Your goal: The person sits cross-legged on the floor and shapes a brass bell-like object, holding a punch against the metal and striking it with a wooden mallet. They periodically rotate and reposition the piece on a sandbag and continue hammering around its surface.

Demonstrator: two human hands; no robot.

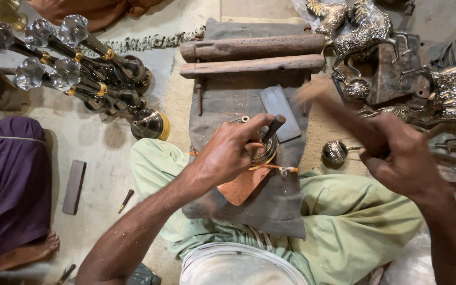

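two hands work over a grey cloth [270, 200] spread across the person's lap. the left hand [233, 150] is closed around a dark punch [273, 127], which stands tilted with its tip down on a round metal piece [266, 150] on the cloth; the fingers hide most of that piece. the right hand [397, 153] is raised to the right of the cloth, well apart from the left, clenched on a handle [328, 103] that shows only as a blur, so the tool's head cannot be told.

on the cloth just past the punch lies a flat grey stone [279, 112], and beyond it two wooden bars [254, 55] lie side by side across the cloth's far end. an orange pad [244, 187] shows under the left wrist. right of the cloth a small metal ball [335, 152] sits on the floor, with shiny horse figures [449, 97] farther right. left of the cloth, metal stands [75, 63] with glass knobs lie in a heap. another person's purple-clad leg [11, 184] is at the far left, a flat dark bar [74, 187] beside it.
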